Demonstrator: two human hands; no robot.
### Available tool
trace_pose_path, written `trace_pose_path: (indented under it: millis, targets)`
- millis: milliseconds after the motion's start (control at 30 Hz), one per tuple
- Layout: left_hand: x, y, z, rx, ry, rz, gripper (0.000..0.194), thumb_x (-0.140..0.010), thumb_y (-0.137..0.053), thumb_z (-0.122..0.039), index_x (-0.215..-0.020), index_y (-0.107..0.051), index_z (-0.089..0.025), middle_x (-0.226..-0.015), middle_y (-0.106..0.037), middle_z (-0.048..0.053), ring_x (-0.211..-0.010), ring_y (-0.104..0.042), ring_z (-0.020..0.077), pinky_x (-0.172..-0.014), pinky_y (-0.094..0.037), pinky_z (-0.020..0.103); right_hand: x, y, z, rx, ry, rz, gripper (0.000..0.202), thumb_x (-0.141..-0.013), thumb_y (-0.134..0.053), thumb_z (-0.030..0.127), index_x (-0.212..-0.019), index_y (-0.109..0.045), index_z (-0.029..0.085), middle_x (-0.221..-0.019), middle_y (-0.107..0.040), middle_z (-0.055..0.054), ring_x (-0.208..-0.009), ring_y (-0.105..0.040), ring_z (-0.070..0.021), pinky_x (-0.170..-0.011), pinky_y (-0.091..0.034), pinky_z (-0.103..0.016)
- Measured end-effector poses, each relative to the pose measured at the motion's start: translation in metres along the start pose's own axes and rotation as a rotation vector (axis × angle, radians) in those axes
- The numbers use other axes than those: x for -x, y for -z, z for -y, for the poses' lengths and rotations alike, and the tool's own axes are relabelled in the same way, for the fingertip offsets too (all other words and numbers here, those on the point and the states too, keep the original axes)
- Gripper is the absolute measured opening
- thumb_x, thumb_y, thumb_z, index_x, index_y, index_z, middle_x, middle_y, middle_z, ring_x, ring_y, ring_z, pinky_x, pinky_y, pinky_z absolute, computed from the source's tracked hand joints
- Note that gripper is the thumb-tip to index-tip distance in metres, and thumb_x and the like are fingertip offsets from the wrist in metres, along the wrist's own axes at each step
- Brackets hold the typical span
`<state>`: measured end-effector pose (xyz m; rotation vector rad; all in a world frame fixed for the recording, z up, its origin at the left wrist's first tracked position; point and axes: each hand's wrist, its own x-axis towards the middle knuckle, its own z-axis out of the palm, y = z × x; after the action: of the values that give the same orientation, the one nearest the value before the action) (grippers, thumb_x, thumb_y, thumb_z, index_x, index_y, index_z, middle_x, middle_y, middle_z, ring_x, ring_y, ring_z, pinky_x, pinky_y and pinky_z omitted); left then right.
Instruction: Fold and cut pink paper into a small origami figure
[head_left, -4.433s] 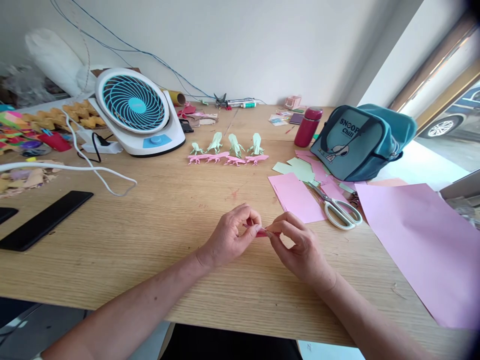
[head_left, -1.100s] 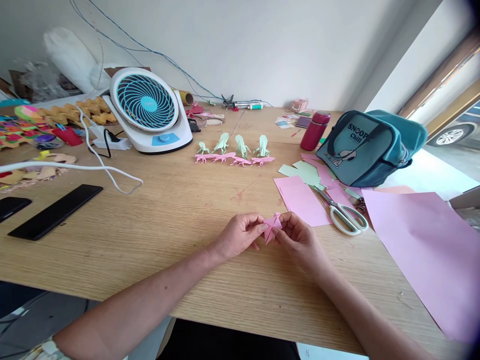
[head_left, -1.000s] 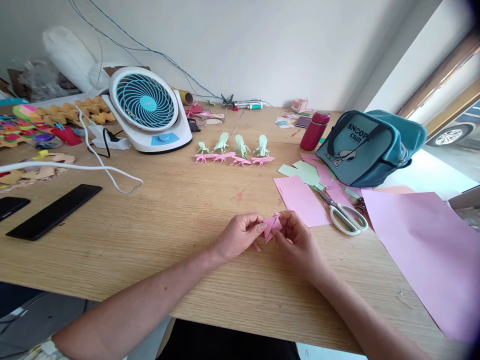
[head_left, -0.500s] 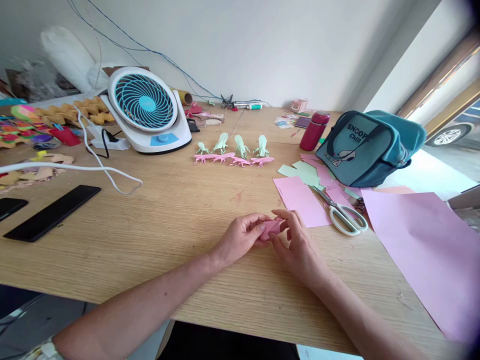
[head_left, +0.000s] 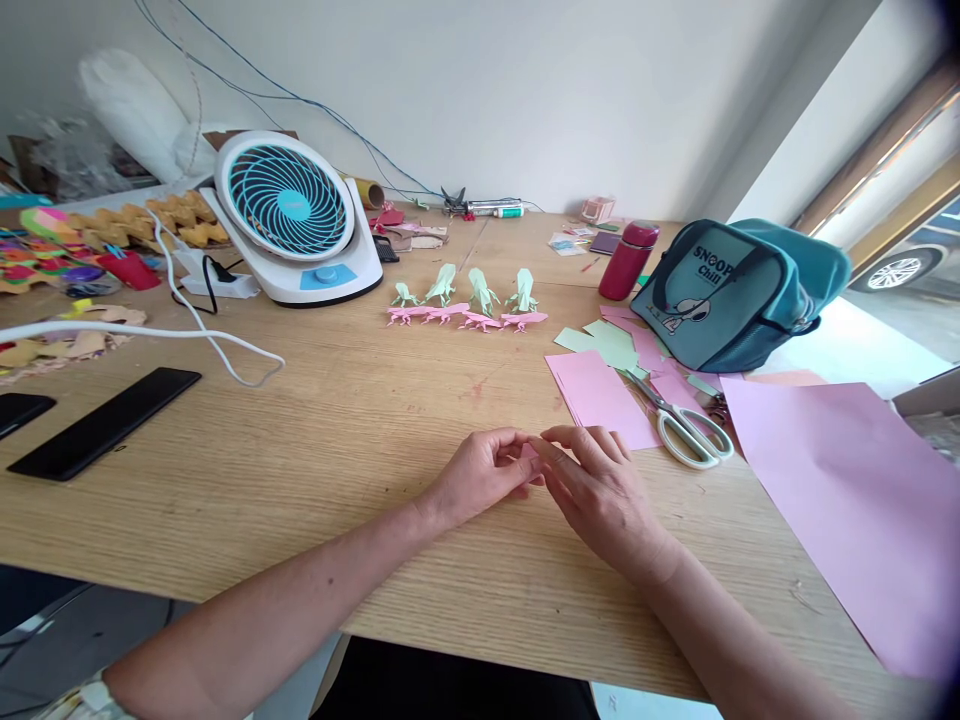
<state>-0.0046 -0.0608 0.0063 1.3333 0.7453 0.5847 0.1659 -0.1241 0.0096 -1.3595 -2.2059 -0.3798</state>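
A small folded piece of pink paper is pinched in my left hand, over the front middle of the table. My right hand closes its fingers on the paper's right side and covers most of it. Just beyond my right hand lies a stack of pink paper sheets. White-handled scissors rest against that stack, to the right. Farther back stand several green folded paper figures, with a row of pink folded paper figures in front of them.
On the right are a teal bag, a red bottle, green paper scraps and a large pink sheet. A fan stands back left, near a white cable and a black flat object.
My right hand has turned over the pink paper, its fingers now closer to my left fingertips. Less of the paper shows than before. My left hand keeps its place.
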Motion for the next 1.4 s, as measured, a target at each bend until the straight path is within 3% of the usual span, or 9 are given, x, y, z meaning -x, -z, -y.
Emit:
trace_pose_path:
  millis: [267, 367, 567, 900, 1067, 1233, 1400]
  targets:
    - [0.000, -0.002, 0.004, -0.082, -0.054, -0.016, 0.026, -0.087, -0.062, -0.031, -0.105, -0.069, -0.014, -0.076, -0.063, 0.003, -0.070, -0.064, 0.0151, -0.049, -0.052, 0.019, 0.001, 0.000, -0.001, -0.047, 0.083, 0.056, 0.027, -0.094, -0.054, 0.010, -0.120, -0.060, 0.012, -0.112, -0.066, -0.013, -0.088, -0.056, -0.0237, -0.074, -0.044, -0.039]
    - [0.000, 0.001, 0.001, -0.063, -0.069, 0.042, 0.031, -0.089, -0.057, -0.033, -0.111, -0.070, -0.014, -0.075, -0.062, 0.003, -0.069, -0.061, 0.0143, -0.051, -0.053, 0.021, 0.003, -0.002, -0.004, -0.079, 0.091, 0.073, 0.029, -0.095, -0.052, 0.009, -0.123, -0.058, 0.011, -0.118, -0.064, -0.014, -0.091, -0.057, -0.0245, -0.076, -0.046, -0.039]
    - [-0.001, 0.007, -0.001, 0.080, 0.046, 0.096, 0.032, -0.089, -0.057, -0.031, -0.113, -0.070, -0.015, -0.084, -0.064, 0.005, -0.067, -0.060, 0.0129, -0.061, -0.058, 0.029, 0.006, -0.004, -0.008, -0.117, 0.100, 0.116, 0.034, -0.096, -0.049, 0.008, -0.129, -0.054, 0.010, -0.123, -0.061, -0.016, -0.099, -0.058, -0.0260, -0.083, -0.050, -0.042]
    - [-0.002, 0.009, 0.002, 0.293, 0.117, 0.213, 0.026, -0.088, -0.057, -0.034, -0.094, -0.069, -0.011, -0.084, -0.065, 0.008, -0.075, -0.063, 0.0145, -0.067, -0.058, 0.028, 0.004, -0.001, -0.008, -0.202, 0.089, 0.124, 0.031, -0.097, -0.047, 0.010, -0.127, -0.055, 0.011, -0.111, -0.064, -0.016, -0.097, -0.059, -0.0256, -0.085, -0.054, -0.043]
    - [0.000, 0.010, -0.001, 0.215, 0.135, 0.153, 0.028, -0.089, -0.056, -0.031, -0.108, -0.065, -0.012, -0.090, -0.070, 0.010, -0.078, -0.068, 0.0172, -0.065, -0.058, 0.028, 0.002, 0.002, -0.011, -0.260, 0.045, 0.154, 0.037, -0.096, -0.048, 0.010, -0.132, -0.054, 0.016, -0.117, -0.062, -0.015, -0.105, -0.060, -0.0251, -0.089, -0.054, -0.042]
    - [0.001, 0.012, -0.004, 0.119, 0.151, 0.141, 0.028, -0.093, -0.048, -0.025, -0.113, -0.064, -0.013, -0.082, -0.071, 0.009, -0.070, -0.068, 0.0150, -0.060, -0.056, 0.024, 0.001, 0.006, -0.010, -0.290, 0.047, 0.185, 0.041, -0.097, -0.047, 0.012, -0.138, -0.049, 0.018, -0.122, -0.060, -0.015, -0.108, -0.061, -0.0248, -0.089, -0.055, -0.043]
    - [0.001, 0.013, -0.007, 0.093, 0.156, 0.169, 0.034, -0.092, -0.049, -0.024, -0.123, -0.062, -0.017, -0.076, -0.070, 0.005, -0.066, -0.068, 0.0154, -0.058, -0.055, 0.024, 0.000, 0.006, -0.008, -0.253, 0.093, 0.171, 0.033, -0.099, -0.046, 0.013, -0.130, -0.054, 0.015, -0.112, -0.064, -0.016, -0.099, -0.062, -0.0246, -0.083, -0.055, -0.043]
